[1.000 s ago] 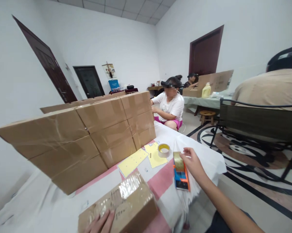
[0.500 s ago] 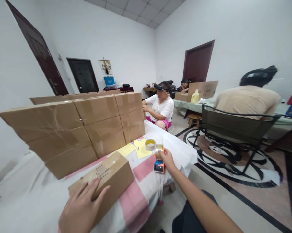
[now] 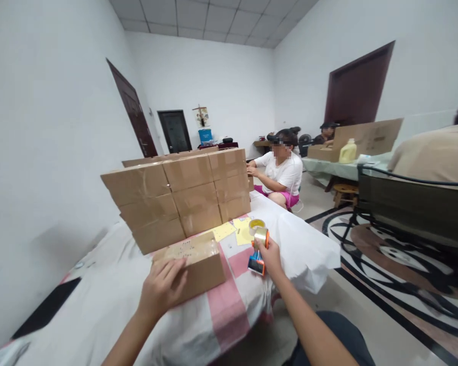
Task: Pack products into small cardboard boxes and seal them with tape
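Note:
On the table in front of me lies a closed cardboard box (image 3: 202, 274) with dark print on its top. My left hand (image 3: 164, 284) rests on the box's near left part, fingers stretched across the top. To the right of the box, my right hand (image 3: 271, 254) is closed around an orange and blue tape dispenser (image 3: 256, 264), which carries a roll of brownish tape. The dispenser is tilted, its blue end toward me. Just behind it, a loose roll of tape (image 3: 256, 224) lies on the tablecloth.
Stacked cardboard boxes (image 3: 175, 198) form a wall behind the box. Yellow sheets (image 3: 244, 231) lie beside them on the white and pink cloth (image 3: 229, 310). A person in a white shirt (image 3: 284, 170) sits beyond the stack. A chair (image 3: 415, 203) with a seated person is at the right.
My view has turned left and drawn back, so things appear shifted right. The dispenser has tilted in my right hand. My left hand stays on the box, its fingers closer together.

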{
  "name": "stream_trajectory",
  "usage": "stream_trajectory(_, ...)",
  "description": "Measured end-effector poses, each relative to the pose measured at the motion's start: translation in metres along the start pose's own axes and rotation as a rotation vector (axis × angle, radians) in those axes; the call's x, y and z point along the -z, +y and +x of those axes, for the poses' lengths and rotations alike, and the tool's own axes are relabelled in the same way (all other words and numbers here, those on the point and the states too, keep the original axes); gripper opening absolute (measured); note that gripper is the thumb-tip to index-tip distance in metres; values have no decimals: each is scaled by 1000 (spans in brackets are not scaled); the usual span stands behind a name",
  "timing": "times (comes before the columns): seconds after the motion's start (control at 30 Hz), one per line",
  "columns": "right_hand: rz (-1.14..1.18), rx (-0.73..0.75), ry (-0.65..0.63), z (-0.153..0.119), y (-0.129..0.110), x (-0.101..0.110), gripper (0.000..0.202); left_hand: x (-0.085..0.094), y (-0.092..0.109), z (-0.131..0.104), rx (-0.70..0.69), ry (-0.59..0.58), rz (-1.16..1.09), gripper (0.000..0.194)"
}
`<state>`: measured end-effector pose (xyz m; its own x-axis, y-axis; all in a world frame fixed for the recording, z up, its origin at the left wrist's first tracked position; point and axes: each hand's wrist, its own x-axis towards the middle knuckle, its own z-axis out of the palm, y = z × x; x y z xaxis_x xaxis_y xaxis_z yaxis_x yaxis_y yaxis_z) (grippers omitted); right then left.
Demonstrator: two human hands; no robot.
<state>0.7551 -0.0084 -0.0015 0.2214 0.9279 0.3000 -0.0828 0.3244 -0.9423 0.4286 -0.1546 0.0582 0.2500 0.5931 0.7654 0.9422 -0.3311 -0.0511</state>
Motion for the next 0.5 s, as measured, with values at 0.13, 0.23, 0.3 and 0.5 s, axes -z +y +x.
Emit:
stream_trajectory(0.13, 39, -64, -79, -18, -10, -2, 52, -13, 83, 11, 36, -73, -297, 28)
stream_trajectory(0.23, 56, -109, -125, -27, -13, -1, 52, -46, 135, 23, 294, -173, -484, 33)
stream_trajectory(0.3, 109, -99, -142, -31, -14, 1, 52, -71, 158, 25, 489, -259, -621, 37)
stream_trajectory(0.5, 157, -132, -55, -33, -10, 10, 66, -120, 179, 28, 654, -355, -874, 20)
